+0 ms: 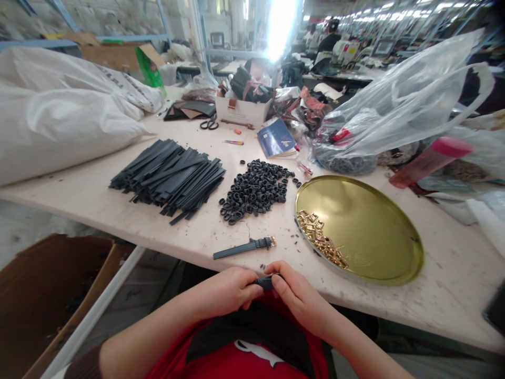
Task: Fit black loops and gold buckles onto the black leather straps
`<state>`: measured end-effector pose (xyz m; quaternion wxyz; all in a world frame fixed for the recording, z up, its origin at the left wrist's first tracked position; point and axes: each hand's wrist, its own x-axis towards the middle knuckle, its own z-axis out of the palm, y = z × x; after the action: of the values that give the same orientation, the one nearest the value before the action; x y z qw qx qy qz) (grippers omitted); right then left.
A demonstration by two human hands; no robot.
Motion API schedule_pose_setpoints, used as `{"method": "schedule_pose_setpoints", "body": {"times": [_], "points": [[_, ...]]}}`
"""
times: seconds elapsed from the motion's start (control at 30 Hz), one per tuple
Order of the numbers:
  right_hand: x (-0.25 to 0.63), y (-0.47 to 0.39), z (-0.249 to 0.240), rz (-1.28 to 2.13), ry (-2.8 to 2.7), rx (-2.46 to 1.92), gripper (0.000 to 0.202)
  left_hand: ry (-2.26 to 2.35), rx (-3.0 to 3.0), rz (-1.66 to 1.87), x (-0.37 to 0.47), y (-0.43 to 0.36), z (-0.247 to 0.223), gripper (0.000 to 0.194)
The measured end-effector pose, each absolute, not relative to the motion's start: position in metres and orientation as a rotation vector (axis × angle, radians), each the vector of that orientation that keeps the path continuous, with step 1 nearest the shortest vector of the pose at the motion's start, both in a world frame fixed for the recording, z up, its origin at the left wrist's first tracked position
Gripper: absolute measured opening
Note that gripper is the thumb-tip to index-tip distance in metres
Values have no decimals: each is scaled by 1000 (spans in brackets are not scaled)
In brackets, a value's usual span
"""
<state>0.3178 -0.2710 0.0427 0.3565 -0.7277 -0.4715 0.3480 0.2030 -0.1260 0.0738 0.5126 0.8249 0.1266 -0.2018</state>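
Note:
Close to my body, just off the table's near edge, my left hand [235,287] grips a short black leather strap [264,283]. Fingers and thumb of my right hand [292,290] pinch the other end of it; most of the strap is hidden by my hands. On the table in front lies a black strap with a gold buckle [244,247]. Beyond it is a heap of small black loops [258,187]. To the left of the loops, flat black strips [169,176] are piled up. Gold buckles [321,239] sit along the left side of a round gold tray [374,226].
Behind the piles are scissors [209,124], a utility knife [234,142], a blue booklet [276,138] and a white box [242,109]. White sacks [59,116] lie at left, clear plastic bags [394,105] at right. An open carton [59,295] stands below the table's left edge.

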Motion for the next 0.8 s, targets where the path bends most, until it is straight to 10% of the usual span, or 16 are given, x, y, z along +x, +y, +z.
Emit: {"method": "schedule_pose_setpoints", "body": {"times": [0.8], "points": [[335, -234, 91, 314, -1131, -1823, 36, 513, 2685, -42, 254, -80, 50, 31]]}}
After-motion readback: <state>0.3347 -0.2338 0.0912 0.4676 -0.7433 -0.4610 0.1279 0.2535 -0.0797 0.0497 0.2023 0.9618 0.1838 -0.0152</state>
